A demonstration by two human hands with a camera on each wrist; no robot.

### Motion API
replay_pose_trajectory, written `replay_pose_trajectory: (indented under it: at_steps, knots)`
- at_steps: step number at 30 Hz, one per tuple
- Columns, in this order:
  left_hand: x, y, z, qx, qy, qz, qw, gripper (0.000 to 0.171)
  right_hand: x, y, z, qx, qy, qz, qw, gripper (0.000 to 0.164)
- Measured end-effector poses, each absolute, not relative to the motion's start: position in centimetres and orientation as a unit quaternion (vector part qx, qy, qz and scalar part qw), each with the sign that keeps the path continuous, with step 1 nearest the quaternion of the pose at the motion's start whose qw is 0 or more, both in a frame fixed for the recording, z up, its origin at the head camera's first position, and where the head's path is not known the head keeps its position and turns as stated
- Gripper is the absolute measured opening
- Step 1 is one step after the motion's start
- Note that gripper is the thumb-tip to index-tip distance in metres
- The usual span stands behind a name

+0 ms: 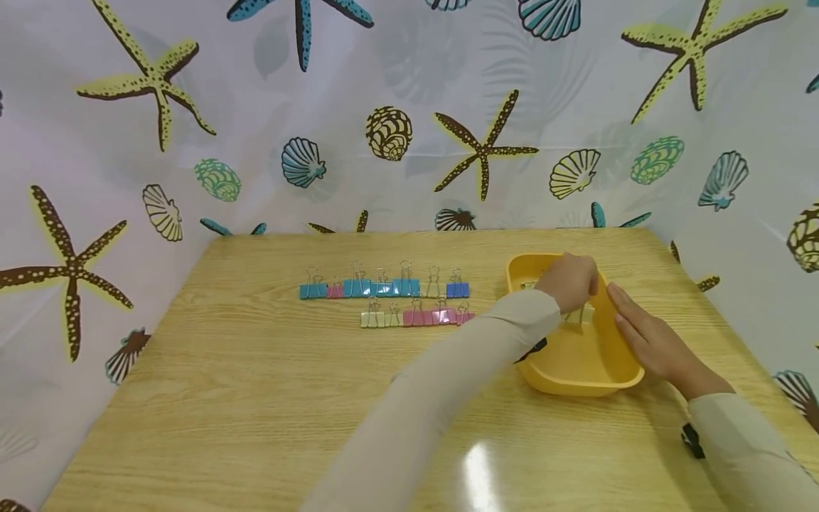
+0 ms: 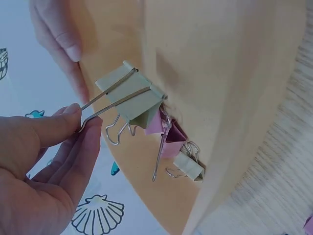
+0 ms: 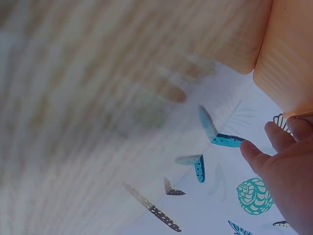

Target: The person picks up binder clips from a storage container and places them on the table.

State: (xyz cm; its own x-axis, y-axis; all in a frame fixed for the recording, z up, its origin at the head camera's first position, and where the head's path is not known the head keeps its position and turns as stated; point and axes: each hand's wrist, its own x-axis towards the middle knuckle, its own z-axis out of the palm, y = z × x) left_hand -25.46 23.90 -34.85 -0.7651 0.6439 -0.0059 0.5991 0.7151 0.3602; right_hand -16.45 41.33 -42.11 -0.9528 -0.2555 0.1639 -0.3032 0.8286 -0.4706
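My left hand (image 1: 569,281) is inside the yellow plastic bin (image 1: 576,389). Its thumb and fingers pinch the wire handle of a large pale yellow binder clip (image 2: 128,98), seen close up in the left wrist view. Just beyond that clip lie a pink binder clip (image 2: 173,142) and a smaller pale yellow binder clip (image 2: 188,165). My right hand (image 1: 649,341) rests against the outside of the bin's right wall, fingers extended, the fingertips at the rim. The left hand hides part of the bin's inside in the head view.
Left of the bin, a back row of mostly blue binder clips (image 1: 357,288) stands on the wooden table (image 1: 243,370). In front of it runs a shorter row of pale yellow and pink binder clips (image 1: 425,318). A shell-patterned cloth (image 1: 409,192) surrounds the table's back and sides.
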Motion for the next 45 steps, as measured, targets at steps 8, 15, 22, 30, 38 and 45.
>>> replay_pose_trajectory:
  at_steps: [8, 15, 22, 30, 38, 45]
  knots:
    - [-26.4, 21.3, -34.1, 0.386, 0.899, 0.202, 0.044, 0.012, -16.5, 41.4, -42.2, 0.152, -0.957, 0.240, 0.055, 0.052]
    - [-26.2, 18.0, -32.9, 0.389, 0.873, 0.285, 0.067, 0.013, -16.7, 41.4, -42.2, 0.160, -0.960, 0.221, 0.063, 0.052]
    - [-26.4, 14.4, -32.3, 0.397, 0.854, 0.332, 0.050, 0.015, -16.8, 41.4, -42.2, 0.167, -0.961, 0.209, 0.066, 0.052]
    - [-27.1, 10.1, -32.0, 0.389, 0.850, 0.354, 0.039, 0.013, -16.9, 41.4, -42.4, 0.172, -0.961, 0.203, 0.073, 0.051]
    - [-28.2, 3.8, -32.4, 0.382, 0.846, 0.369, 0.038, 0.013, -17.0, 41.4, -42.5, 0.190, -0.959, 0.189, 0.094, 0.051]
    - [-28.6, -2.7, -33.4, 0.331, 0.853, 0.402, 0.043, 0.013, -17.0, 41.5, -42.5, 0.192, -0.959, 0.188, 0.092, 0.052]
